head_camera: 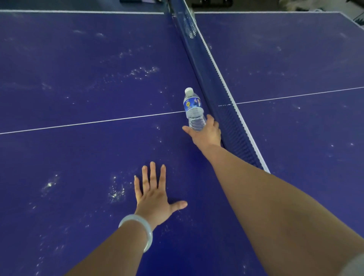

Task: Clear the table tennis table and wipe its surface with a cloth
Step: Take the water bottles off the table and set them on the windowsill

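A clear plastic water bottle (193,108) with a white cap and blue label stands on the blue table tennis table (78,78), close beside the net (214,92) on the centre line. My right hand (204,134) reaches out to it, thumb and fingers wrapped around its lower part. My left hand (155,195) lies flat on the table nearer to me, fingers spread and straight, a pale bangle on the wrist.
White dust and specks are scattered over the table's left half. The net runs from the far edge toward the near right. Dark objects lie beyond the table's far edge (130,1).
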A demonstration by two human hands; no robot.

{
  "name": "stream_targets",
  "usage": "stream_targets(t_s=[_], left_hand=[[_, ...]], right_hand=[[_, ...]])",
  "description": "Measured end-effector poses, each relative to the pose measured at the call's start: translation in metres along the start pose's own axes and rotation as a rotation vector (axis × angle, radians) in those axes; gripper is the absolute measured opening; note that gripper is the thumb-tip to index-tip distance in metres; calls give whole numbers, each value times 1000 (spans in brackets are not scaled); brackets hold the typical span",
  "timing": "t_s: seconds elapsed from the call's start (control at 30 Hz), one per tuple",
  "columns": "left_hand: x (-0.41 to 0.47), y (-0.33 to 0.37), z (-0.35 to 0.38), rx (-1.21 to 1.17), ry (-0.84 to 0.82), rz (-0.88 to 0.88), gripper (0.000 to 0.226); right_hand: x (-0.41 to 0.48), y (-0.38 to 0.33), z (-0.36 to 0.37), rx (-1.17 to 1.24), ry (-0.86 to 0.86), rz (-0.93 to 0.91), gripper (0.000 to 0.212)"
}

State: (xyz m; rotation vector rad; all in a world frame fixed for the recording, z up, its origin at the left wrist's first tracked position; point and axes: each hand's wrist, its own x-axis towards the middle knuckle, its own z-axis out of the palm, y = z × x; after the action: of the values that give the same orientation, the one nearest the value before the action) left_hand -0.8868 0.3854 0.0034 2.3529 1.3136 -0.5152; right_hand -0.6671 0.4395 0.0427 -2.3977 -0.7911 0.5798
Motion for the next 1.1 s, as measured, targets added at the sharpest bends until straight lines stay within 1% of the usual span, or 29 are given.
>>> stream_targets(t_s=[0.07, 0.13, 0.3, 0.53, 0.63, 0.73, 0.83, 0.97, 1.1], left_hand=[[0, 0, 0, 8, -2, 0, 124], [-1, 1, 0, 4, -11, 2, 124], [-1, 0, 0, -1, -10, -3, 124], [-2, 3, -3, -7, -15, -15, 124], [-3, 3, -4, 1, -7, -13, 123], [-4, 3, -4, 14, -2, -14, 124], [-4, 3, -5, -22, 4, -19, 127], [-6, 3, -6, -12, -5, -27, 128], [-10, 5, -16, -25, -17, -28, 122]], right_hand=[[15, -10, 5, -103, 2, 3, 105], [24, -14, 7, -156, -4, 2, 98], [16, -1, 9, -139, 11, -32, 78], [-43, 34, 6, -132, 35, -80, 76], [-75, 50, 5, -78, 39, -68, 76], [-108, 68, 2, 8, 40, -15, 74], [-143, 88, -3, 76, 52, 29, 74], [-188, 114, -13, 130, 52, 64, 73], [-232, 141, -22, 210, 47, 87, 67]])
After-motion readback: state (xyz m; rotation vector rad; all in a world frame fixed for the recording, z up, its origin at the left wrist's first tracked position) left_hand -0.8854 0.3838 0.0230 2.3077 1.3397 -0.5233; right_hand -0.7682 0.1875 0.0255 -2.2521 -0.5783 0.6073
